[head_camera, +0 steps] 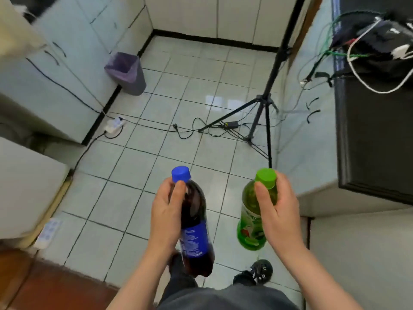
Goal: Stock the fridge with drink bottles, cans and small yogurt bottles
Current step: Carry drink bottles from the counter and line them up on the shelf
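Brown cola in a clear plastic bottle with a blue label and blue screw cap (194,240): carried in my left hand (164,217), thumb and fingers wrapped round the neck and shoulder just under the cap. It is held cap-up in the air above the pale tiled floor (138,198), touching nothing else.
- Handling, as I judge it: full, so fairly heavy for its size. The wall is stiff under gas pressure, smooth, and slippery if damp. Knocks would make it fizz.
- Best hold: the narrow waist or the shoulder, where the fingers close fully. The label band gives some friction.

Green drink in a translucent green plastic bottle with a bright green cap (251,222): carried in my right hand (280,212), thumb pressed on the shoulder below the cap, palm along the side. Also airborne and cap-up, well apart from the cola.
- Handling, as I judge it: full, of similar weight. The wall is probably thinner and dents when squeezed, so moderate pressure only.
- Best hold: the upper body under the shoulder, or a hand beneath the base when setting it down.

Neither item is fragile, and both would roll if laid flat.

Surroundings: a black tripod (261,113) and loose black cables (190,130) lie on the floor ahead and are trip hazards. No open fridge shows in view.
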`<state>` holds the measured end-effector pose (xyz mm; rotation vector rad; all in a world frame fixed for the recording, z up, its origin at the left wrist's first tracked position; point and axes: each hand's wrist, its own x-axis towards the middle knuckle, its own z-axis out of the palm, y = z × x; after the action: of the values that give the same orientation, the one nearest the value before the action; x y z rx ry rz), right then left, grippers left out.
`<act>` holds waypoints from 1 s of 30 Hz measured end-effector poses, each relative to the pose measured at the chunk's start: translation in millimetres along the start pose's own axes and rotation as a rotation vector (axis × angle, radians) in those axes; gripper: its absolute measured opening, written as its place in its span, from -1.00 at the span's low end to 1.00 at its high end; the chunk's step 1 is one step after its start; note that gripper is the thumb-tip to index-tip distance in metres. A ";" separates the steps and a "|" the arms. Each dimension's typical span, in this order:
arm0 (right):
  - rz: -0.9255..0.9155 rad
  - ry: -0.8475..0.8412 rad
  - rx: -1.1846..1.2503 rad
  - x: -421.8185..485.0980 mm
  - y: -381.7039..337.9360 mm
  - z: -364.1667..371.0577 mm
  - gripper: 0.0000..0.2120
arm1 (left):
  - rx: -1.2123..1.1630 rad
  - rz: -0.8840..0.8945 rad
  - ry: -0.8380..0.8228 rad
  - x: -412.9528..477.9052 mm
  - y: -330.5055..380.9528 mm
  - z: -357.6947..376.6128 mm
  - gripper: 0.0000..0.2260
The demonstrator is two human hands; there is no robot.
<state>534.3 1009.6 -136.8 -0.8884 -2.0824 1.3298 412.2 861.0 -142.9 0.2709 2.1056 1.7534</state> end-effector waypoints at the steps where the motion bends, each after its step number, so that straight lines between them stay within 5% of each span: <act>1: -0.014 -0.040 0.007 3.9 -12.9 28.9 -0.78 | -0.026 -0.009 0.052 7.4 -3.3 -31.5 -0.82; 6: -0.112 -0.215 0.038 13.4 -79.9 175.6 -0.80 | -0.031 0.006 0.315 37.5 -22.0 -188.2 -0.65; 10: -0.168 -0.327 0.093 14.6 -131.6 273.9 -0.67 | -0.020 0.005 0.498 52.9 -27.0 -289.2 -0.75; 30: -0.567 -1.089 0.161 29.1 -326.0 702.3 -0.84 | -0.121 0.023 1.284 137.1 -50.7 -634.5 -0.74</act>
<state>-66.7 521.4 -109.5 0.6610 -2.5754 1.7785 32.6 332.4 -123.7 -1.1750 2.6602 2.3565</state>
